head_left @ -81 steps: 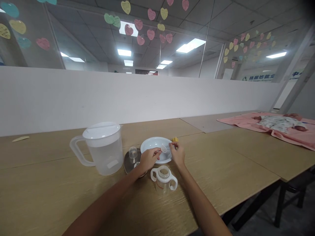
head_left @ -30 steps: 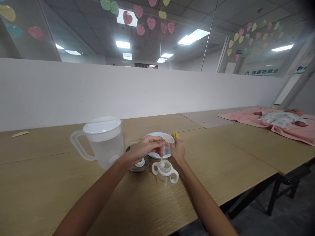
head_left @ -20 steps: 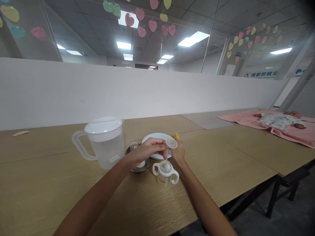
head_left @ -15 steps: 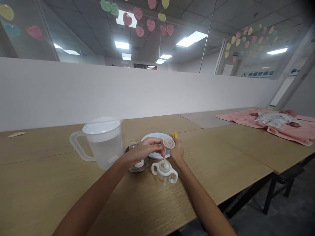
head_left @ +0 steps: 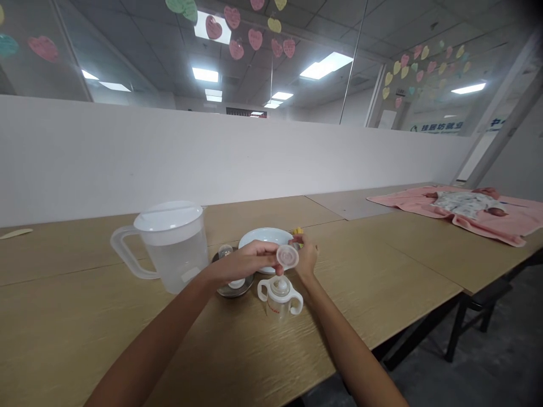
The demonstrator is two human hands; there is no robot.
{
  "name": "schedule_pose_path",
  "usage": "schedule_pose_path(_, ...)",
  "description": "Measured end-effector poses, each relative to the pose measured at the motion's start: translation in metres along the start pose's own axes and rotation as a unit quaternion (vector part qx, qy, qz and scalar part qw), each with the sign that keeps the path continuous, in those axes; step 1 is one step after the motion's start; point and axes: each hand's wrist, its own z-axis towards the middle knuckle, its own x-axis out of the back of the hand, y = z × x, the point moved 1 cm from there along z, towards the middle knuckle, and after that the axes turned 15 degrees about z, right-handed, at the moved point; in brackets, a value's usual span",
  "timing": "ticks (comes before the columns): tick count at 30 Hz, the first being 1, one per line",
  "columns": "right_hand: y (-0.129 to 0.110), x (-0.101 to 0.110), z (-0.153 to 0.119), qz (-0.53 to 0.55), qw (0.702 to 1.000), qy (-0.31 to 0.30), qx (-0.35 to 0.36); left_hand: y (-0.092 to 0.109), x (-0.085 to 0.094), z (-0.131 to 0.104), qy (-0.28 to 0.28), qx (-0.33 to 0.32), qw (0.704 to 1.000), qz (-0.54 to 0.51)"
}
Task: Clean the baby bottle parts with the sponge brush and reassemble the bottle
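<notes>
The work is looking partway done: the left hand (head_left: 258, 258) is pinching a clear ringed disc (head_left: 287, 256) above the upright two-handled bottle (head_left: 277, 308), a white knob (head_left: 281, 286) already sitting in its mouth at the disc's six o'clock, the disc not yet meeting the rim. At the disc's three o'clock, the right hand (head_left: 307, 256) is hovering with bent fingers, its grip impossible to tell. Smooth translucent plastic is forming the tapered pitcher (head_left: 169, 249) at the bottle's ten o'clock on the wood-grained tabletop (head_left: 203, 350).

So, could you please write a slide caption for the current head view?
The left hand holds a translucent disc above a two-handled bottle; the right hand is near a white bowl.
</notes>
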Motion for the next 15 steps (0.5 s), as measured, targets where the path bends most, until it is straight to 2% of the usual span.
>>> schedule_pose_path(2, -0.002, 0.0, 0.0, -0.004, 1.0, 0.012, 0.001, -0.005, 0.001, 0.001, -0.049, -0.021, 0.998, 0.046)
schedule_pose_path(4, -0.003, 0.0, 0.0, -0.003, 1.0, 0.012, 0.005, -0.013, 0.001, 0.002, -0.072, -0.035, 0.992, 0.099)
schedule_pose_path(10, -0.003, -0.001, 0.0, 0.017, 1.0, 0.008, 0.008, -0.032, -0.001, 0.008, -0.008, -0.033, 0.964, 0.263)
schedule_pose_path(15, 0.0, -0.002, 0.001, 0.04, 0.999, 0.005, 0.009, -0.033, 0.007, 0.005, -0.032, -0.039, 0.958, 0.284)
